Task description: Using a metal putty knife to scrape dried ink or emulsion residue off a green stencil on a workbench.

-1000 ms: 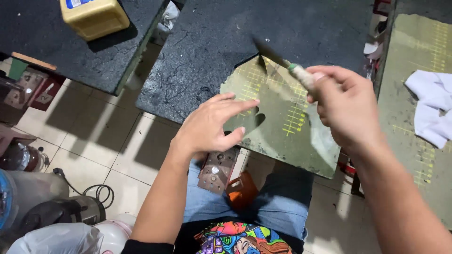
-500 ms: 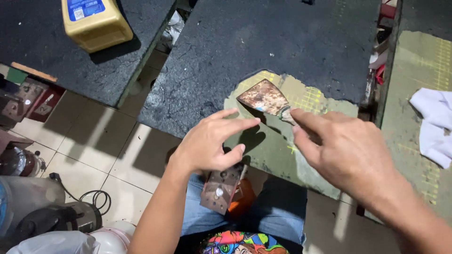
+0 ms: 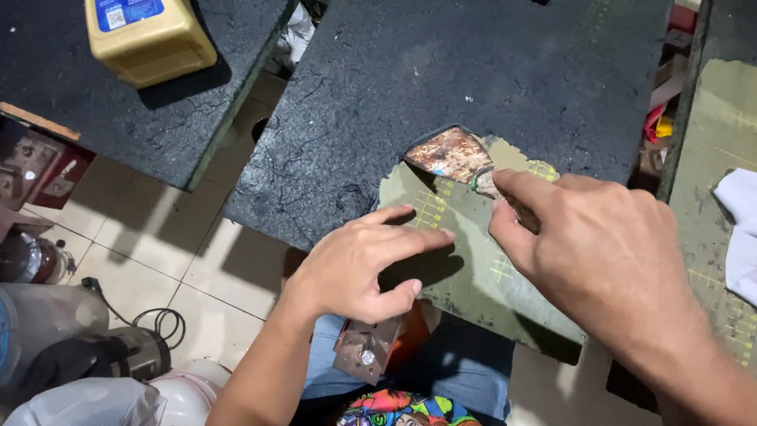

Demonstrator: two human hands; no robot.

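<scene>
- The black work surface (image 3: 473, 79) fills the upper middle of the frame; its coating is stripped away at the near edge, baring a green cutting mat (image 3: 473, 276) in the lower middle.
- The right hand (image 3: 607, 260) comes in from the lower right. A second ago it was lifted with the scraper pointing up; now it is lowered to the mat, thumb and forefinger pinched closed on the handle.
- The left hand (image 3: 363, 264) sits in the lower centre, fingers spread open and flat on the mat. It hovered above the mat a second ago and now presses down, apparently steadying it.
- The scraper (image 3: 449, 154), with a rusty flat blade, lies just above centre. Its edge now meets the torn rim of the black coating, where half a second ago it lay a little short of it, so the peeling looks to be at the point of contact.
- A yellow jug (image 3: 150, 39) stands at the upper left, well apart.
- A white cloth (image 3: 741, 229) lies at the right edge.
</scene>
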